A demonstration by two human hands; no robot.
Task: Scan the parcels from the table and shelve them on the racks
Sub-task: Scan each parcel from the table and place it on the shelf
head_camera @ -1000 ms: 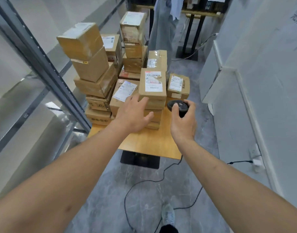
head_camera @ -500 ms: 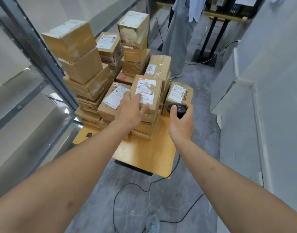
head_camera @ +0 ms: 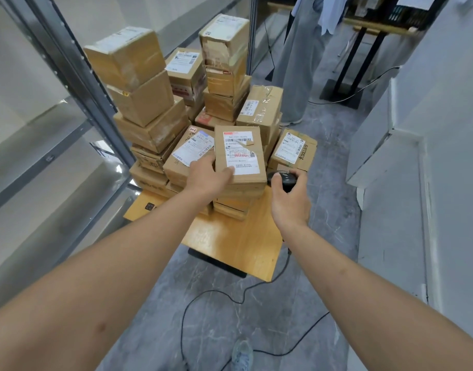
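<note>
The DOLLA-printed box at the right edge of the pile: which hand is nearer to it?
Right. The right hand, holding the black scanner, sits just in front of the DOLLA-printed box. The left hand grips a labelled parcel farther left.

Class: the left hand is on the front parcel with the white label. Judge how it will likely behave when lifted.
The labelled parcel is a flat cardboard box, so probably stiff. The left hand alone grips its edge, suggesting lightness. It tops a stack, so neighbours may shift.
</note>
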